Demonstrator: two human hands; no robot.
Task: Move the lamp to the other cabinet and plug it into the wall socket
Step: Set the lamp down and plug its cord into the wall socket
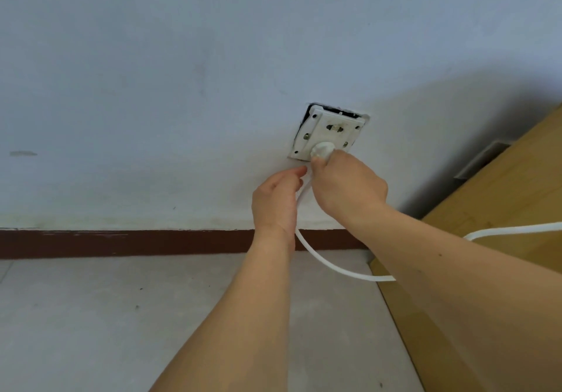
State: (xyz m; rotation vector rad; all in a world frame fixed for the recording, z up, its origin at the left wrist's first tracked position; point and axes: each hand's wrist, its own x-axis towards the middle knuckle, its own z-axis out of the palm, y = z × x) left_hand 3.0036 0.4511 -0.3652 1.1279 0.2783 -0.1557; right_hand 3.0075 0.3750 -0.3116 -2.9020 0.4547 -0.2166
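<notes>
A white wall socket (330, 130) sits tilted and loose in its hole low on the pale wall. A white plug (322, 150) is pressed against the socket's lower part, with my right hand (349, 188) shut on it. My left hand (275, 203) is just below and left, its fingers pinched on the white cord (322, 262) close behind the plug. The cord loops down under my arms and runs off to the right over the cabinet. The lamp itself is out of view.
A light wooden cabinet (501, 197) stands against the wall at the right. A dark brown skirting board (121, 242) runs along the wall's foot. Grey floor tiles (121, 315) lie below.
</notes>
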